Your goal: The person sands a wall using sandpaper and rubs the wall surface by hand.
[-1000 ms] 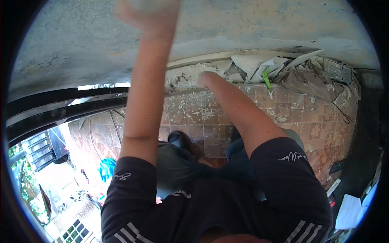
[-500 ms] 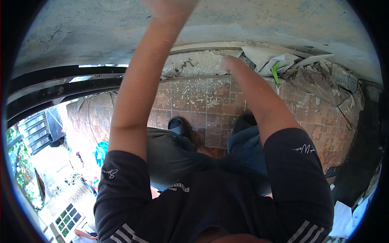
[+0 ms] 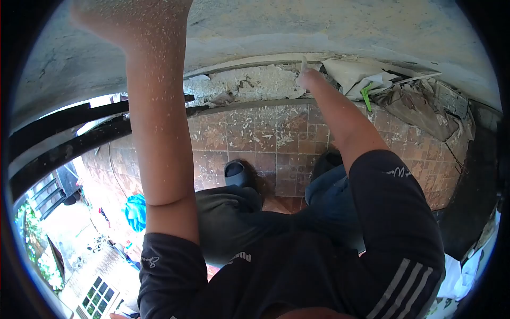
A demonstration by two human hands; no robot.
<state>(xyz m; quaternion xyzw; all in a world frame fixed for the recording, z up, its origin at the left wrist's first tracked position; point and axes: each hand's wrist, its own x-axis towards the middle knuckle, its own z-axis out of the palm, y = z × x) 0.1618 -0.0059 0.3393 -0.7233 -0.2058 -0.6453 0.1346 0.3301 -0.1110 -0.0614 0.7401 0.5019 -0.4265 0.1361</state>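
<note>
Grey-blue paint, mottled and scuffed, covers the wall (image 3: 340, 29) across the top of the frame, with a paler patch along its lower middle. I judge the work partway: flakes (image 3: 286, 139) lie thick on the floor at centre, pale specks dot my left forearm, and the ledge (image 3: 255, 81) below the wall is rough and patchy. Much of the mottled coat is still on, and how much of it is left to deal with I can't tell. My 2 hands are well apart. The left hand (image 3: 130, 20), at the upper left, is blurred and cut by the top edge, so I can't tell whether it grips anything. The right hand (image 3: 309, 80) is at the ledge, right of upper centre; a pale sliver shows above it, finger or held piece, I can't say. Just right of it are a white sheet (image 3: 348, 74), a bright green thing (image 3: 366, 95) and a crumpled brown sheet (image 3: 422, 109). Brown patterned tiles (image 3: 289, 178) run under my 2 dark sandals (image 3: 237, 174). Black rails (image 3: 58, 125) cross the left side, with bright daylight below them and a blue bundle (image 3: 136, 211) at lower left.
</note>
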